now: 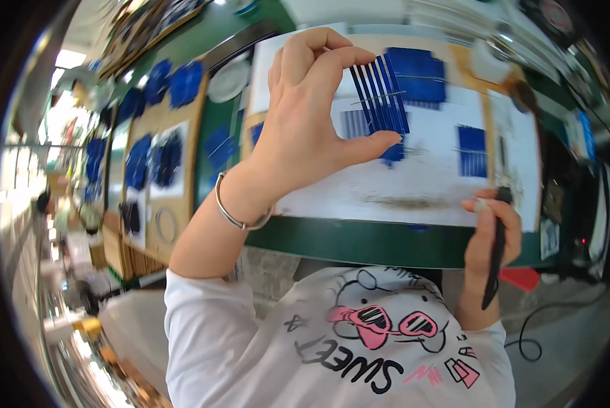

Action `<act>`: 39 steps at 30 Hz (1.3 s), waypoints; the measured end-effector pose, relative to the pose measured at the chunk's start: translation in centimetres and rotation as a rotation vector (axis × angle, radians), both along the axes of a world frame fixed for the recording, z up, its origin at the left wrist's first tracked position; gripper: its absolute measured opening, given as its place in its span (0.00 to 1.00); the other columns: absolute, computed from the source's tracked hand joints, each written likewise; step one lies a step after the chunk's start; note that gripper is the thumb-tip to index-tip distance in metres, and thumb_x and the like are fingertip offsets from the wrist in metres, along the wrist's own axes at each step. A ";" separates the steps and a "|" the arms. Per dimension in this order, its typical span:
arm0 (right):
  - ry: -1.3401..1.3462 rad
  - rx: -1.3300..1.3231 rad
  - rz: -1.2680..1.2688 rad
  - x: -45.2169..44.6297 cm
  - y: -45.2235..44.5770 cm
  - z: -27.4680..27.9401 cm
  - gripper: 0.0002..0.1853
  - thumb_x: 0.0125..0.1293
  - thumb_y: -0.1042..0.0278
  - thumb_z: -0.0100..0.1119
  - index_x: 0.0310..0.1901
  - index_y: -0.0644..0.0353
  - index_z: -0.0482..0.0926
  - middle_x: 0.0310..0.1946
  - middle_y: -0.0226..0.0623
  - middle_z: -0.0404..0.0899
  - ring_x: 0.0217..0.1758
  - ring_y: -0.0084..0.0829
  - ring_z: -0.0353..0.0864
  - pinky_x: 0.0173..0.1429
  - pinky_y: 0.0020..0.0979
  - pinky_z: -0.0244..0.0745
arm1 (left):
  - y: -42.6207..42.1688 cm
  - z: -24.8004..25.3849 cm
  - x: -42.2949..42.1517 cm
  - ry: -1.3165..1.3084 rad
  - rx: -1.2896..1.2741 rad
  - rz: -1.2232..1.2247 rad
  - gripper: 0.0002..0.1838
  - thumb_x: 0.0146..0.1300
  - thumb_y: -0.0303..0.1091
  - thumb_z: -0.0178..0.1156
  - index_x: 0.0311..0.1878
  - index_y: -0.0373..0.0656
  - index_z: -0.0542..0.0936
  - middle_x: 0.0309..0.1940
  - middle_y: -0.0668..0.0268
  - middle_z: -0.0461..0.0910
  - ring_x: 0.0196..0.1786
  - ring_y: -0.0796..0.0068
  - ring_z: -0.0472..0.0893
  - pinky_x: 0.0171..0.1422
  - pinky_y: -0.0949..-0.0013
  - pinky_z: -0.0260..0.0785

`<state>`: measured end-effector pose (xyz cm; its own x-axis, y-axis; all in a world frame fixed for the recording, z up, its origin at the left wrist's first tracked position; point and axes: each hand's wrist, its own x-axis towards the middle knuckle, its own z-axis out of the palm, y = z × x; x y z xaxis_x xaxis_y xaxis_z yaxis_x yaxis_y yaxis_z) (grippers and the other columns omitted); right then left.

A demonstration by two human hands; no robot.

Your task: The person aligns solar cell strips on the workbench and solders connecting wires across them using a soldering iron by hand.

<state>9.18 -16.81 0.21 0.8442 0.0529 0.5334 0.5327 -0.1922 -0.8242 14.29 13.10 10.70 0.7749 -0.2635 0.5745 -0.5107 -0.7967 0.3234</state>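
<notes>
My left hand (305,109) holds a thin dark-blue slatted panel (379,92) on edge, its index fingertip at the top and its thumb at the lower end. Light gaps show between the strips, and a thin wire crosses them. In my right hand (492,234), near the front right of the board, is a black pen-shaped tool (496,255) whose tapered end points down toward me. The hand partly hides its upper end. Below the raised panel lies a white work sheet (332,197) with dark smudges. A smaller blue strip piece (472,151) rests on the sheet's right side.
A stack of blue panels (417,75) lies at the back of the board. More blue pieces (186,83) sit on wooden boards to the left, near a white round dish (229,81). A black cord (529,326) loops at the lower right, by a red object (520,279).
</notes>
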 end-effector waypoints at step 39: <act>0.004 -0.118 -0.100 1.0 -1.5 -1.7 0.10 0.75 0.75 0.50 0.53 0.68 0.76 0.47 0.52 0.83 0.43 0.35 0.85 0.54 0.34 0.81 | 14.2 -4.2 -18.0 0.704 0.057 0.540 0.40 0.36 0.41 0.83 0.55 0.46 0.73 0.59 0.58 0.68 0.66 0.52 0.67 0.70 0.54 0.58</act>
<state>10.16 -18.26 -1.53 0.8507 0.0306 0.5248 0.5026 -0.3402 -0.7948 -3.76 27.27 6.45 0.9703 0.2266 -0.0848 0.2418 -0.8957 0.3732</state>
